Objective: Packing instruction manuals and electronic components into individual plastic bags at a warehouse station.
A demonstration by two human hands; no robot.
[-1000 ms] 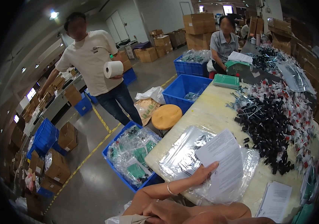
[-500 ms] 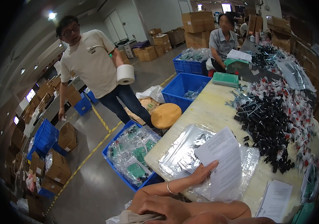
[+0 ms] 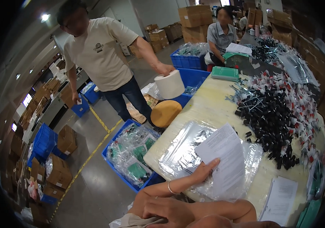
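My left hand [image 3: 205, 171], with a bangle at the wrist, pinches a white printed sheet [image 3: 223, 155] by its left edge, thumb on top. Beneath the sheet lie clear flat plastic bags [image 3: 181, 150] on the pale tabletop. My right forearm crosses in front of me at the lower edge. My right hand [image 3: 166, 210] is curled over the beige sleeve [image 3: 141, 221] by my left elbow, its fingertips partly hidden. Right of my arms lies a stack of printed sheets [image 3: 279, 199].
Black caps [image 3: 265, 133] and red-and-white small parts [image 3: 299, 114] are heaped at right. Left of the table stand a blue crate of bagged goods [image 3: 132, 159] and a round wooden stool [image 3: 166, 113]. A standing co-worker [image 3: 98, 57] holds a white roll [image 3: 169, 84]; another person [image 3: 221, 38] sits beyond.
The standing co-worker has come closer and stretched an arm toward the table, carrying the white roll rightward over the stool. My hands keep nearly the same pose; the view has shifted slightly.
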